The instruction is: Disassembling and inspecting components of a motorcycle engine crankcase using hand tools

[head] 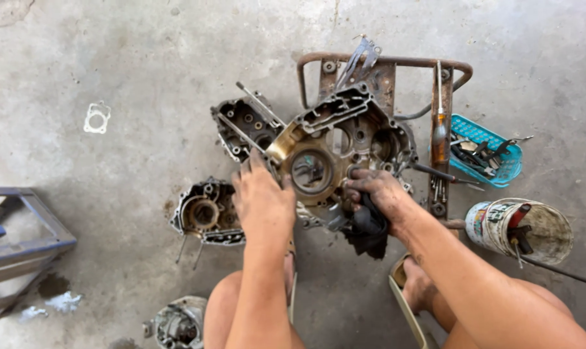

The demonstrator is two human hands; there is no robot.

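We steady the crankcase (335, 155) with our left hand (262, 203) flat at its 8 o'clock (fingers spread), right hand (377, 194) clutching a rag (369, 232) at 5.

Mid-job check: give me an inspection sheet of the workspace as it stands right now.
Surface: stained concrete floor.
Job's things: engine crankcase propped on a rusty metal frame; dark rag under the right hand.
Clutter: two more case halves, a gasket, blue basket, screwdriver, tool bucket.
Grippers: left hand flat on the crankcase; right hand gripping the rag.
Cables: nothing seen.
Surroundings: blue stand beside the person.
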